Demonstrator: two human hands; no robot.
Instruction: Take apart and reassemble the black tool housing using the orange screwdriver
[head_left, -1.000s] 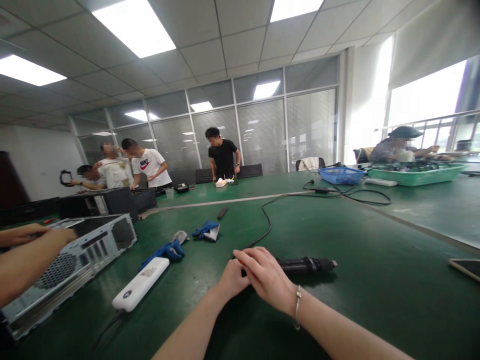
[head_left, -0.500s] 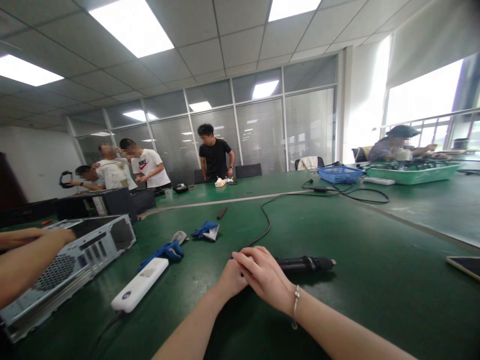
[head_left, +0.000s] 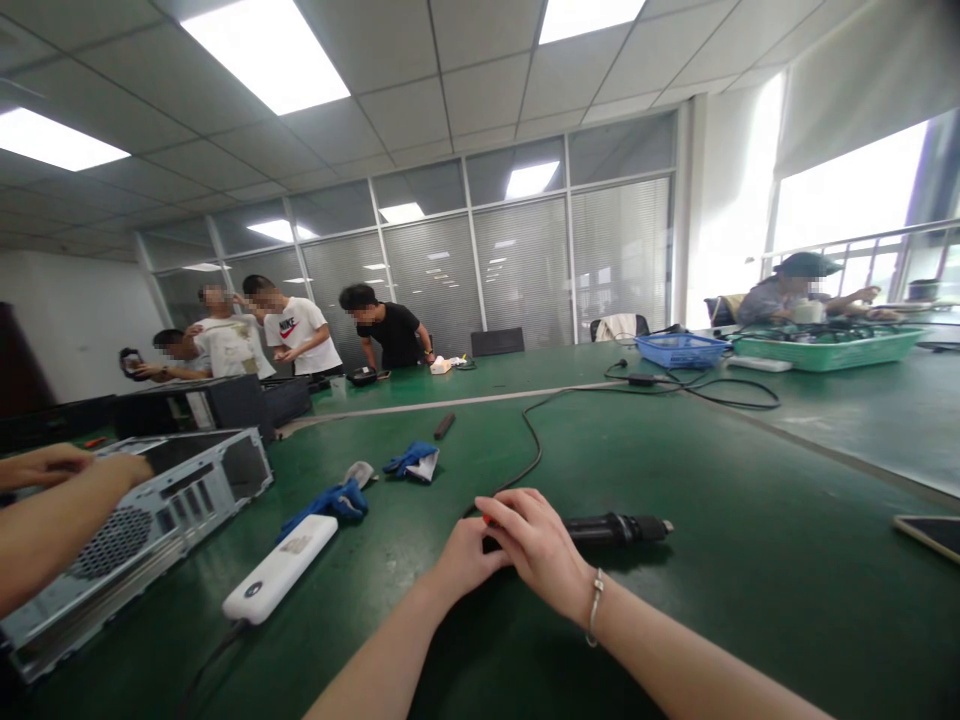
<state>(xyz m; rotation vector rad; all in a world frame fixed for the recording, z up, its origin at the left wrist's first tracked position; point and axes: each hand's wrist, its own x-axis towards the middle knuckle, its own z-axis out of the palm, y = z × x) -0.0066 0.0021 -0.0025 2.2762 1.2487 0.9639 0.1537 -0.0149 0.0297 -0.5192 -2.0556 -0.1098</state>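
Observation:
My right hand (head_left: 536, 550) lies over the near end of a black electric screwdriver (head_left: 615, 528) that rests on the green table (head_left: 750, 580), fingers curled round its handle. My left hand (head_left: 461, 562) is tucked under the right one and touches the same end; its fingers are mostly hidden. The tool's black cord (head_left: 534, 440) runs away across the table.
A white power strip (head_left: 279, 568) and blue gloves (head_left: 336, 500) lie to the left. An open computer case (head_left: 142, 520) stands at far left with another person's arms (head_left: 52, 510) on it. A phone (head_left: 930, 535) sits at right. Baskets (head_left: 829, 350) and several people are at the far side.
My hands have barely shifted on the tool. The person in the black shirt at the far side has moved left and bent over the table.

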